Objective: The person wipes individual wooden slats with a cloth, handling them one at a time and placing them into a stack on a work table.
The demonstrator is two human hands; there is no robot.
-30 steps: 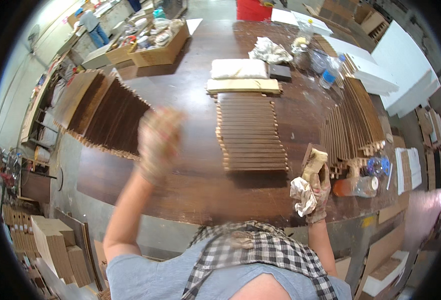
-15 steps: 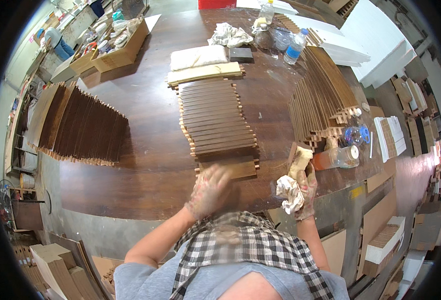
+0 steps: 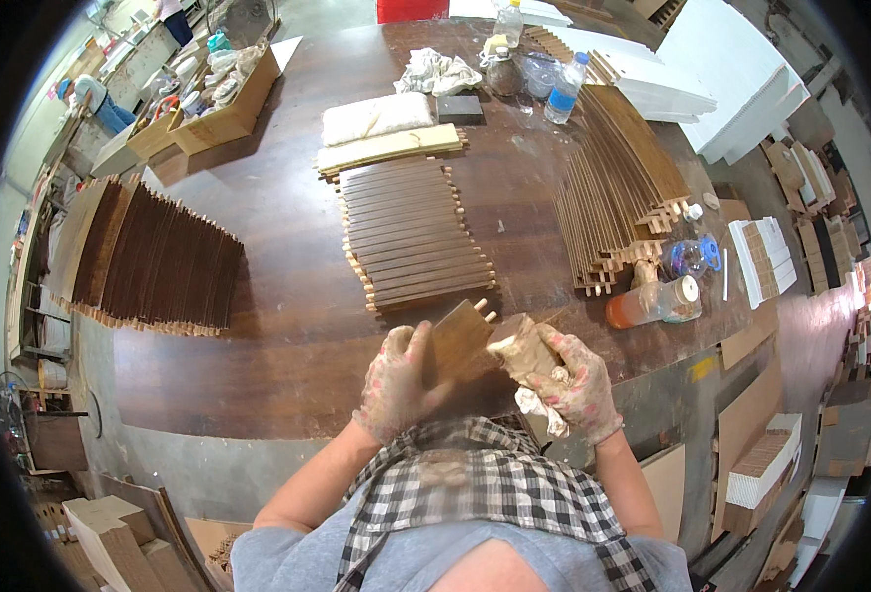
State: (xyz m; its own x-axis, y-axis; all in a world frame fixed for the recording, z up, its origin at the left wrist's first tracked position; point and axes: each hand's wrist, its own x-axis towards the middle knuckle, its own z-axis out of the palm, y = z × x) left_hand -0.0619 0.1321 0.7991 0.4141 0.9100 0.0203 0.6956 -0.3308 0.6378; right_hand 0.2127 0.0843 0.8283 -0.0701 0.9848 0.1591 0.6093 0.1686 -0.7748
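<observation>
My left hand (image 3: pixel 396 380), in a stained glove, grips a dark wooden slat (image 3: pixel 458 338) with dowel pegs at its end, held close to my chest. My right hand (image 3: pixel 573 380), also gloved, clutches a wadded cloth (image 3: pixel 520 347) pressed against that slat's right side. Just beyond my hands lies a flat row of stained slats (image 3: pixel 411 234) on the brown table (image 3: pixel 277 335).
A fanned stack of dark slats (image 3: pixel 149 261) lies at the left, a stack of lighter slats (image 3: pixel 623 187) at the right. An orange jar (image 3: pixel 643 304) and plastic bottles (image 3: pixel 564 89) stand on the right side. Cardboard boxes (image 3: pixel 208 109) sit far left; rags (image 3: pixel 435 71) far back.
My left hand came back from the left stack, picked up a slat from the row's near end and brought it to my chest. My right hand pressed the cloth against it.
</observation>
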